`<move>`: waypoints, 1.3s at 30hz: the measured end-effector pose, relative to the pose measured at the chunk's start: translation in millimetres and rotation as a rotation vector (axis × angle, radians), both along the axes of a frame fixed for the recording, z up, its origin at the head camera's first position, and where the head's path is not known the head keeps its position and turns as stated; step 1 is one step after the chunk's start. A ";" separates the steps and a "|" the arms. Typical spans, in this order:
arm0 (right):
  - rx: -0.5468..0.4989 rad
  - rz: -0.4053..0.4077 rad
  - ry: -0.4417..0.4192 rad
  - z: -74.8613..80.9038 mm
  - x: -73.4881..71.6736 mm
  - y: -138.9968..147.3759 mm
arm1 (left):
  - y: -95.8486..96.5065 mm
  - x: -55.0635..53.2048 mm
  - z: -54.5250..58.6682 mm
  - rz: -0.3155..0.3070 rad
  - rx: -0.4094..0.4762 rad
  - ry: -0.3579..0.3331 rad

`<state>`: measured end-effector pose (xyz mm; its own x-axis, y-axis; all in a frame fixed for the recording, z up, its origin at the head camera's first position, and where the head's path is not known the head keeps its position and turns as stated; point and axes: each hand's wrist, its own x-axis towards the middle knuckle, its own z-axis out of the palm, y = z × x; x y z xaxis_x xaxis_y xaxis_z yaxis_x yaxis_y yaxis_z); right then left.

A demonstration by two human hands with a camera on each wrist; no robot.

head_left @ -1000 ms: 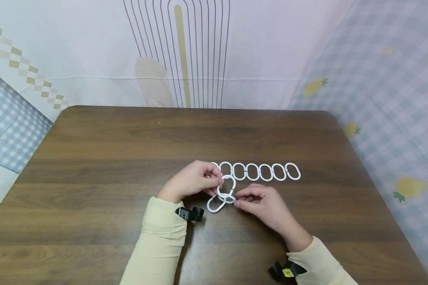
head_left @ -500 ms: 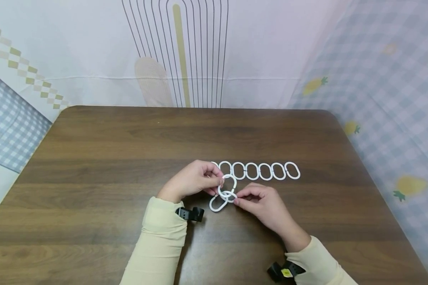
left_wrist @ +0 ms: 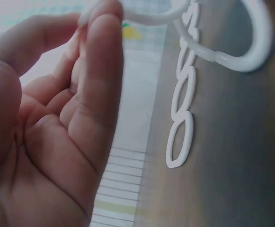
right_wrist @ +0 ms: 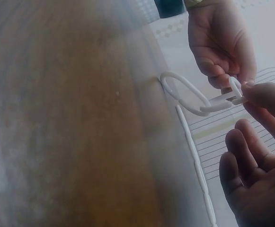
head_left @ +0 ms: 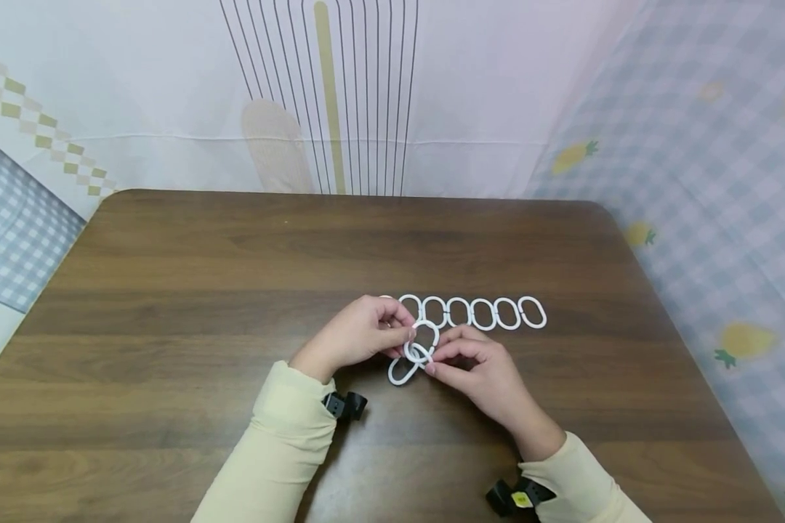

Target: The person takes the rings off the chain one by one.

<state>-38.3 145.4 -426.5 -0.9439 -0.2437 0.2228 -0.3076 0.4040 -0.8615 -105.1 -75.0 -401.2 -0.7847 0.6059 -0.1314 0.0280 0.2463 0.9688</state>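
Note:
My left hand [head_left: 360, 333] pinches a white oval ring [head_left: 437, 332] between thumb and fingertips above the table. Facing it, my right hand [head_left: 487, 369] pinches a second white ring by its edge, close to the first; the two overlap. A third white ring [head_left: 397, 383] hangs below them, tilted toward the left. In the left wrist view, that hanging ring [left_wrist: 262, 35] shows a small seam in its loop. The right wrist view shows it too as a slanted oval ring [right_wrist: 189, 84]. Fingers partly hide how the held rings join.
Behind the hands, several white oval rings [head_left: 447, 314] lie side by side in a row on the brown wooden table [head_left: 235, 254]. My left hand covers the row's left end. Black wrist cameras [head_left: 345, 406] sit on both wrists. Patterned cloth [head_left: 484, 94] hangs beyond the table.
The held rings have shifted slightly right and up, and the right-hand ring overlaps the left-hand one more. Both hands keep their pinch. The head view has shifted a little.

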 end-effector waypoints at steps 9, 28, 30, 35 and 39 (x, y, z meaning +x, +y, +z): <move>-0.027 0.005 -0.011 1.5 1.0 -0.1 | 0.9 15.7 -3.4 0.113 0.031 0.095; -0.100 0.037 0.028 -1.8 0.3 0.8 | -2.0 28.6 -18.3 0.175 0.126 0.085; -0.102 0.032 0.029 -1.7 0.3 0.6 | -1.9 28.1 -19.9 0.175 0.132 0.076; -0.094 0.010 0.031 -2.3 0.4 1.2 | -2.6 26.4 -23.5 0.174 0.163 0.044; -0.104 0.001 0.034 -3.2 0.4 1.6 | -2.5 25.9 -25.0 0.172 0.186 0.023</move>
